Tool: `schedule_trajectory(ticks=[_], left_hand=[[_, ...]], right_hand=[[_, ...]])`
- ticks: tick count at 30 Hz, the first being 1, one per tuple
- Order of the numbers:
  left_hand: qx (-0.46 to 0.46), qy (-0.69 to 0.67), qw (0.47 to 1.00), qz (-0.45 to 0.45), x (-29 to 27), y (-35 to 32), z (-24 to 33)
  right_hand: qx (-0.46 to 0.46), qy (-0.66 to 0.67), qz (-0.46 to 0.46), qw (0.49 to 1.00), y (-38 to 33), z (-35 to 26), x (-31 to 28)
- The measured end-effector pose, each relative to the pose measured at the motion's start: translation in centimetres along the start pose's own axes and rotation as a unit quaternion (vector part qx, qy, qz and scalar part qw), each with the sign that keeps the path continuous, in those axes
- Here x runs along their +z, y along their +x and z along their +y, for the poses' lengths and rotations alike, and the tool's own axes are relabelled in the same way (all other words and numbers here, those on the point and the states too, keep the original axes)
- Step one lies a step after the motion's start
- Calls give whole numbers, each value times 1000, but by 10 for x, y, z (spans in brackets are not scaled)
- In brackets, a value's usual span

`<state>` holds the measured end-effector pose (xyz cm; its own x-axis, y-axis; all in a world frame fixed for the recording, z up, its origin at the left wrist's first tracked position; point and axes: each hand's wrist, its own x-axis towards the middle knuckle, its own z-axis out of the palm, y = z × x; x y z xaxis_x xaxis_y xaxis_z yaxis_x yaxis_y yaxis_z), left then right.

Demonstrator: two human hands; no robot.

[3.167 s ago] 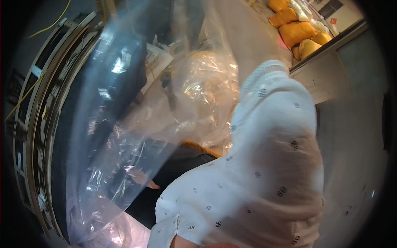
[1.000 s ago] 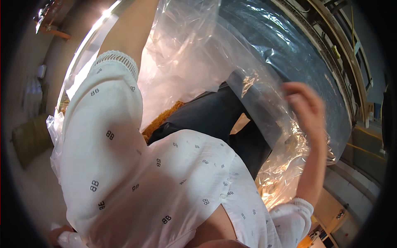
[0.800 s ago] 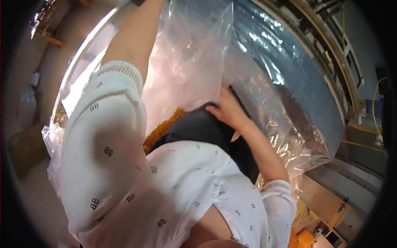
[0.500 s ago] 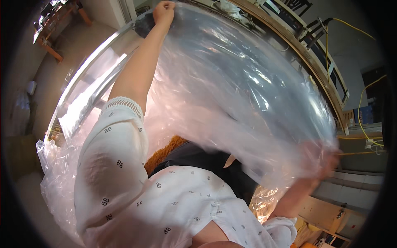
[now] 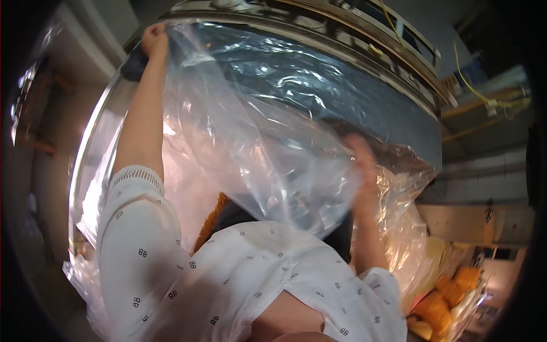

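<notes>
A large clear plastic sheet stretches in loose, shiny folds between my two hands. At the far left corner, my left hand is closed on the sheet's edge, its arm stretched out. My right hand is at the right end of the lifted folds and blurred by motion; the plastic gathers against it, though its separate fingers do not show. Beneath lies a grey-blue surface under more shiny plastic. Crumpled clear plastic hangs to the right of my right forearm.
A long wooden rail runs along the far side. At far right there is a yellow cable. Orange bundles lie at lower right. A pale frame edge curves along the left. Brown fluffy material shows beside my lap.
My right hand has swung inward from the far right, and the lifted plastic has come left with it, baring the grey-blue surface. My left hand still grips the far corner; the view has shifted.
</notes>
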<state>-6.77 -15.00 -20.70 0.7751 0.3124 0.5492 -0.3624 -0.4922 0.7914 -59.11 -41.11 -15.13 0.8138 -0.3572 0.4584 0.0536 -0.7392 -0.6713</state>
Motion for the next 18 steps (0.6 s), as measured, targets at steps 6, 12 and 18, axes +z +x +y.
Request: schedule_trajectory(ticks=[6,12,18], left_hand=[[70,-42,995,-61,12,-2,-14],[79,-46,993,-70,33,14,-26],[43,-27,997,-54,24,28,-44]], right_hand=[[25,192,254,948,36,-22,-171],[365,287,-30,885,-44,28,-5],[334,-4,332,882,-99,79,-127]])
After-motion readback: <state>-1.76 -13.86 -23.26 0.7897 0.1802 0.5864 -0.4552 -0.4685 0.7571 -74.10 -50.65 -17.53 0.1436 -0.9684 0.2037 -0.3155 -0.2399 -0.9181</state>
